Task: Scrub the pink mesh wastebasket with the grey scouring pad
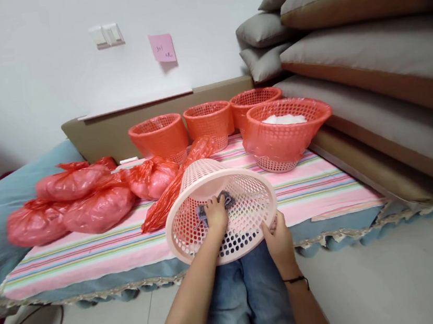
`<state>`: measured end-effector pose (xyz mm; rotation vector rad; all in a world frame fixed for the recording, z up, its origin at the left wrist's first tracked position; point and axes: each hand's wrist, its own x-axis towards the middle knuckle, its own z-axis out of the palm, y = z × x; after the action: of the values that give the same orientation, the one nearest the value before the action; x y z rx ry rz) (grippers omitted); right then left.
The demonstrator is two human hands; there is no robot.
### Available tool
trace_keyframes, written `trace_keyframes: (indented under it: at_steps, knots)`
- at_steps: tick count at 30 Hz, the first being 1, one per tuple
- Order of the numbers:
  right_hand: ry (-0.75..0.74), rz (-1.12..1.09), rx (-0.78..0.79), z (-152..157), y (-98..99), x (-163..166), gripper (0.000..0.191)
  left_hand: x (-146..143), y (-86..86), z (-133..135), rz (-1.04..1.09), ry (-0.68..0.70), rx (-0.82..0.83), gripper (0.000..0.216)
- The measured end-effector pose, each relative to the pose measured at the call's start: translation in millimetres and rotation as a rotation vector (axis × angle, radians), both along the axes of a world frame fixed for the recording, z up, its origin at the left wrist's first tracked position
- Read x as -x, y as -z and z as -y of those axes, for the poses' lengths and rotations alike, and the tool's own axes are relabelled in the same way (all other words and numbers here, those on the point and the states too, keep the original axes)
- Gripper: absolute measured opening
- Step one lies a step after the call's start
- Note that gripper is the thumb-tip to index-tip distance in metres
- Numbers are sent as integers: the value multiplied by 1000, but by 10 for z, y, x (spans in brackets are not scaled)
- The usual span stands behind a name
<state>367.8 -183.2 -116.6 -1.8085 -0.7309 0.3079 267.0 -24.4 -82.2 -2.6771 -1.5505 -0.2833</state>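
A pale pink mesh basket [216, 180] lies tilted on its side over my lap, its mouth turned toward me. Inside it, my left hand [215, 214] presses a crumpled grey-purple cloth [227, 198] against the mesh wall, fingers curled over it. On the right side, my right hand [279, 239] grips the basket's rim, with the thumb inside and the fingers around the outside. Just behind the basket lies a long bunched red plastic bag [162, 208], partly hidden by it.
Several tied red bags [98, 210] sit at the left on the striped cloth [314, 187]. Baskets lined with red plastic [157, 132] stand at the back; the nearest lined basket [283, 140] holds something white. Stacked grey cushions [365, 54] rise at the right.
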Motion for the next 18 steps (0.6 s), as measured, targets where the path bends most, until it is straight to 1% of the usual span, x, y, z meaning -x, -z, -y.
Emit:
trace_keyframes:
  at_steps: [2,5,9,11,13,14,15,16,18]
  knots:
    - [8,7,27,3,70,-36,54,7,53,69,-18,6,28,35]
    - [44,7,55,-1,131,-59,53,37,52,217,-34,11,61,34]
    - [15,-96,-25,8,112,-77,53,154,-21,541,-32,33,95,33]
    - [-77,-197,-93,16,94,-101,52,246,-52,753,-17,76,124,32]
    - [-220,-299,-170,25,91,-125,50,348,-58,977,6,127,152,32]
    - [-265,-341,-196,28,94,-131,49,399,-47,1088,23,154,161,31]
    - [-274,-373,-205,30,97,-131,48,447,-26,1198,48,183,165,31]
    - [-249,-394,-196,31,98,-123,46,491,3,1304,78,212,164,32]
    - [-144,-413,-145,28,85,-86,43,564,78,1494,146,269,149,32]
